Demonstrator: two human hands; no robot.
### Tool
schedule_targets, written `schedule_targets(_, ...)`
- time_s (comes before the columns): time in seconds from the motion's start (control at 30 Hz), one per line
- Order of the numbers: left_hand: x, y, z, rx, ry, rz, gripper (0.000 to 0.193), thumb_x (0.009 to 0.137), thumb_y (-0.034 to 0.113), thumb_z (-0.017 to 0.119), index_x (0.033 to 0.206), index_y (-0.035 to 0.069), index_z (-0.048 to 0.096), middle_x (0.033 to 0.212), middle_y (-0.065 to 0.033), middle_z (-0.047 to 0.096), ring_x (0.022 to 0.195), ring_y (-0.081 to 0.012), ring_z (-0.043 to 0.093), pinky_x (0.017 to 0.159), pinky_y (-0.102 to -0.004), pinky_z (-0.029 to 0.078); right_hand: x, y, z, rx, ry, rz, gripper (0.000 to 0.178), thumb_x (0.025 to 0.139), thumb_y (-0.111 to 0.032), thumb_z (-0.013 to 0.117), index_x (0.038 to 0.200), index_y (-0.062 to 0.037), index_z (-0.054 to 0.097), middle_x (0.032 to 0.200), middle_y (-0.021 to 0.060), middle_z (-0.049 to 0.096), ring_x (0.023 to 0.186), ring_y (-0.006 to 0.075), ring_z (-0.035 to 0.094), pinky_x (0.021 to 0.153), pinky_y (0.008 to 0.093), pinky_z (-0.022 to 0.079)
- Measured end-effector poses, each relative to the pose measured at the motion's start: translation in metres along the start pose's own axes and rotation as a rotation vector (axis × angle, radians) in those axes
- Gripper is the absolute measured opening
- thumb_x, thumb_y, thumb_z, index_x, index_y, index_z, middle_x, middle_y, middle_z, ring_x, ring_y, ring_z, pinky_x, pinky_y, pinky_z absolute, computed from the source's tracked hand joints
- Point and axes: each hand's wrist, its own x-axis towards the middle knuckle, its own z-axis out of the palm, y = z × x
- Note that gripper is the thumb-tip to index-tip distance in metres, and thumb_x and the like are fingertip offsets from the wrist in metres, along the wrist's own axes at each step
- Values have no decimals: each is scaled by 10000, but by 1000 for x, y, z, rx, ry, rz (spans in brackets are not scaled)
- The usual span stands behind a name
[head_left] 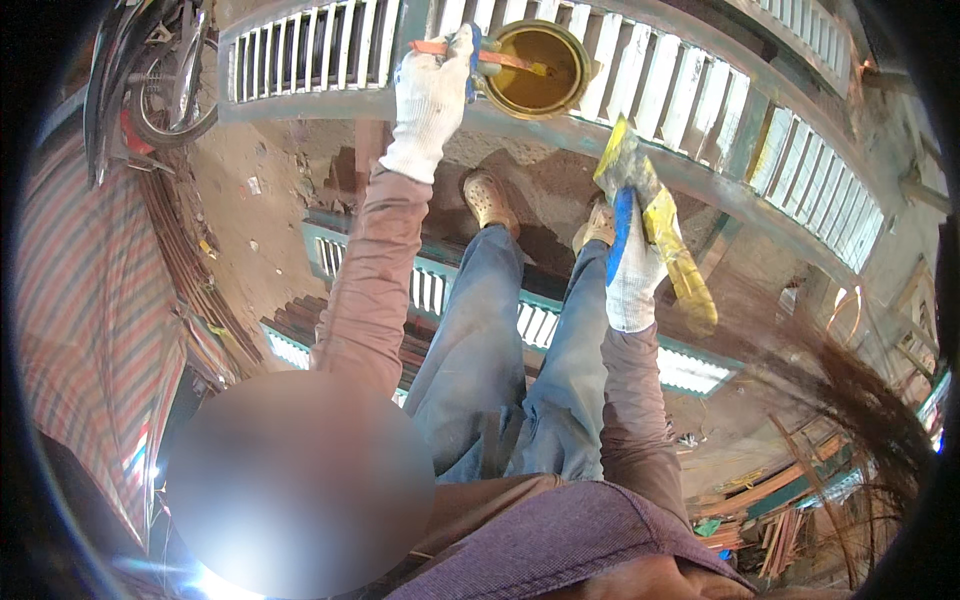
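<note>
My left hand (pixel 436 88), in a white knit glove with a blue palm, is closed around an orange-handled stick or brush (pixel 430 47). Its yellow-coated end reaches into a round can (pixel 580 95) of brownish-yellow liquid. Fingers of this hand are beside the can's left rim; whether they also grip it, I cannot tell. Under the can lies a long slatted panel (pixel 655 80) with white slats and a grey-green frame. My right hand (pixel 637 262), gloved alike, is closed on a long, limp-looking strip smeared yellow and grey (pixel 682 262), one end close to the panel's near edge.
More slatted panels (pixel 430 290) lie lower, around my legs. At the upper left stands a motorcycle wheel (pixel 178 110). A striped sheet (pixel 95 330) hangs on the left, next to stacked long strips (pixel 200 270). Wood scraps (pixel 785 540) lie at the lower right.
</note>
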Motion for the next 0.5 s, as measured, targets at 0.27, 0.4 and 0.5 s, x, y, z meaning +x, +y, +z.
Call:
schedule_targets(0.27,-36,32,-50,-278,13,-70,300,960,259,582,1112,10,649,781,-4,644,561,-47,542,492,-203,426,10,-33,53,217,28,136,342,887,-6,645,1218,34,568,1128,94,633,958,122,615,835,264,514)
schedule_targets(0.4,-53,46,-59,-144,3,35,276,963,241,586,1116,18,645,834,27,627,650,-23,528,541,-185,421,7,-35,71,1,25,98,340,890,2,640,1218,40,561,1114,91,630,962,116,601,845,258,493)
schedule_targets(0.5,-63,51,-53,-225,46,120,247,955,223,585,963,-10,664,659,28,542,581,-42,476,514,-230,400,1,-37,79,80,-11,140,304,893,6,630,1190,44,572,1103,91,632,952,109,593,833,253,490)
